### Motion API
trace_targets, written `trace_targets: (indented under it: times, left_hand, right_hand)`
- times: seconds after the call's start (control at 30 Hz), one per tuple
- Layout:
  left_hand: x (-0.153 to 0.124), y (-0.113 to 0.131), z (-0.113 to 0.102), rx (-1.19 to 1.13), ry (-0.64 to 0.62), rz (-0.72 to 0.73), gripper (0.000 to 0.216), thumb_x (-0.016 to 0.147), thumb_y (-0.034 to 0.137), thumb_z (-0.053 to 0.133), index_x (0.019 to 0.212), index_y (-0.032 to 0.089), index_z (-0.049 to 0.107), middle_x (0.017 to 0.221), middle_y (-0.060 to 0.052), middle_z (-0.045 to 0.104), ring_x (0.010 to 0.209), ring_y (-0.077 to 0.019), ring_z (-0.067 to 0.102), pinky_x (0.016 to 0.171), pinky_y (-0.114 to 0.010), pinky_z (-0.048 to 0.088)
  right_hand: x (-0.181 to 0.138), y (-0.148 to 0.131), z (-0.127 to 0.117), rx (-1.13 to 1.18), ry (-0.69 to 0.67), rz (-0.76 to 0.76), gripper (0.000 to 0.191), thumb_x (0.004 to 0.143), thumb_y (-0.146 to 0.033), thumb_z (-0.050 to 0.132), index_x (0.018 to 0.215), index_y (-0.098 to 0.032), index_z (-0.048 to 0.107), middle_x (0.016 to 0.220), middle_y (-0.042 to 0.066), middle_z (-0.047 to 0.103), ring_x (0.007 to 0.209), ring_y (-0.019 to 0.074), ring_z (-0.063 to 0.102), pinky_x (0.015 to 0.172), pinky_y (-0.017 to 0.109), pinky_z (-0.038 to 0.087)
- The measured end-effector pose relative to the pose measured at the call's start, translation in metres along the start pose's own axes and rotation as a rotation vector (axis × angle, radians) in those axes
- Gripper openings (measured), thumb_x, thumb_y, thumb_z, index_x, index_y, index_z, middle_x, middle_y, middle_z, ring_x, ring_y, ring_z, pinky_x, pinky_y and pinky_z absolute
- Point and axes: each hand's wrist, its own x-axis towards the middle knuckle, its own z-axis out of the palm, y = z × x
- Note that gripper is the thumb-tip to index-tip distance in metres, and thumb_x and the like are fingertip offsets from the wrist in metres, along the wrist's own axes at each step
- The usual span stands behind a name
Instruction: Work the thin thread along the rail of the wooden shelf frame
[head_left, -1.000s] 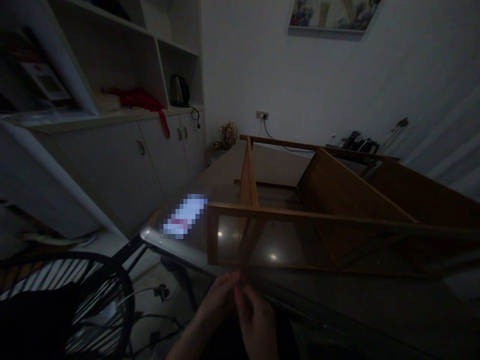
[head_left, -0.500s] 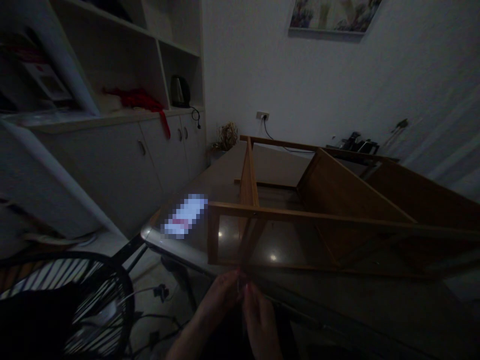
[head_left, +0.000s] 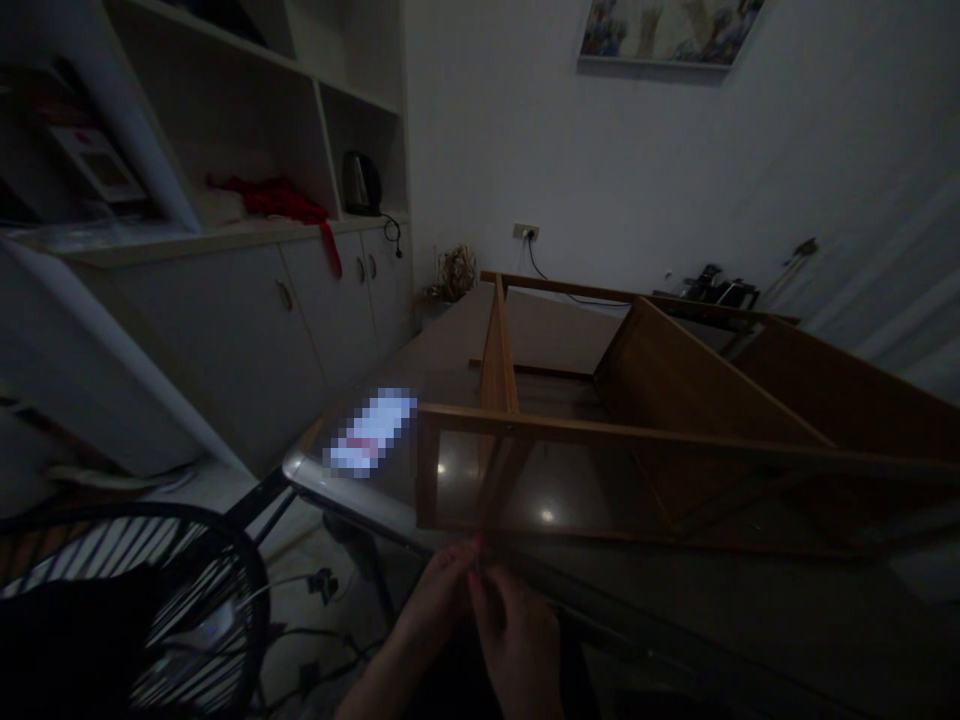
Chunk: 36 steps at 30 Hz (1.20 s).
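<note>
My left hand (head_left: pixel 444 588) and my right hand (head_left: pixel 514 625) meet at the fingertips low in the middle of the head view, just in front of the table's near edge. Both are closed in a pinch around something small; the dim light hides what it is. Past my fingers, a brown wooden frame with shelf boards (head_left: pixel 499 370) lies on its side on the table (head_left: pixel 442 355). Its near rail runs off to the right. Left of the frame, a bright, pixelated phone-like rectangle (head_left: pixel 371 432) rests on the tabletop.
A round black slatted chair (head_left: pixel 255 590) stands at lower left, with cables and a plug (head_left: pixel 322 585) on the floor beside it. Along the left wall runs a white cabinet (head_left: pixel 225 320) bearing a red cloth (head_left: pixel 281 200) and a kettle (head_left: pixel 361 183). A wall socket (head_left: pixel 526 231) holds a plugged-in cord.
My right hand has turned slightly, its fingers moving a little left and further over the left fingertips. The left hand stays almost in place. Frame and phone-like rectangle are unmoved.
</note>
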Motion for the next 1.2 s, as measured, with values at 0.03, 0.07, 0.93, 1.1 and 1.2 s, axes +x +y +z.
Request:
trace_targets:
  times: [0.03,0.07,0.93,1.1,1.2]
  left_hand:
    - [-0.001,0.001,0.001,-0.004,0.005,0.0,0.034,0.059,0.043,0.08,0.065,0.012,0.066,0.056,0.0,0.063,0.05,-0.009,0.056,0.05,-0.018,0.041]
    - [-0.002,0.002,0.002,-0.001,0.005,-0.003,0.034,0.06,0.043,0.079,0.065,0.012,0.067,0.056,0.0,0.063,0.051,-0.0091,0.056,0.051,-0.018,0.041]
    - [-0.003,-0.001,-0.006,0.001,-0.1,-0.019,0.026,0.069,0.037,0.075,0.069,0.012,0.068,0.065,-0.002,0.066,0.062,-0.0104,0.059,0.062,-0.018,0.045]
    - [-0.003,-0.001,-0.005,0.036,-0.017,0.008,0.029,0.066,0.04,0.076,0.071,0.012,0.068,0.055,0.001,0.06,0.05,-0.0088,0.054,0.051,-0.017,0.04]
    - [-0.005,0.003,-0.006,0.126,0.007,0.001,0.034,0.07,0.045,0.071,0.08,0.012,0.07,0.056,0.0,0.062,0.05,-0.009,0.053,0.052,-0.018,0.04]
  right_hand:
    - [0.001,-0.001,-0.001,0.047,-0.006,0.018,0.025,0.088,-0.04,0.052,0.088,-0.022,0.07,0.079,0.009,0.072,0.073,0.023,0.067,0.069,0.028,0.044]
    - [0.001,-0.002,-0.001,0.119,-0.023,0.046,0.026,0.088,-0.041,0.051,0.088,-0.022,0.07,0.08,0.008,0.072,0.074,0.0226,0.067,0.07,0.028,0.044]
    - [-0.01,0.011,0.014,0.892,0.014,0.53,0.041,0.066,-0.06,0.067,0.079,-0.021,0.069,0.067,0.001,0.062,0.066,0.0169,0.058,0.058,0.025,0.046]
    - [0.002,-0.005,0.011,1.558,-0.344,0.818,0.031,0.063,-0.042,0.078,0.064,-0.017,0.061,0.04,-0.012,0.03,0.038,0.0029,0.021,0.039,0.015,0.022]
    - [0.004,-0.006,0.007,1.841,-0.573,0.899,0.026,0.061,-0.028,0.081,0.068,-0.016,0.059,0.039,-0.015,0.024,0.037,0.0021,0.01,0.038,0.013,0.015]
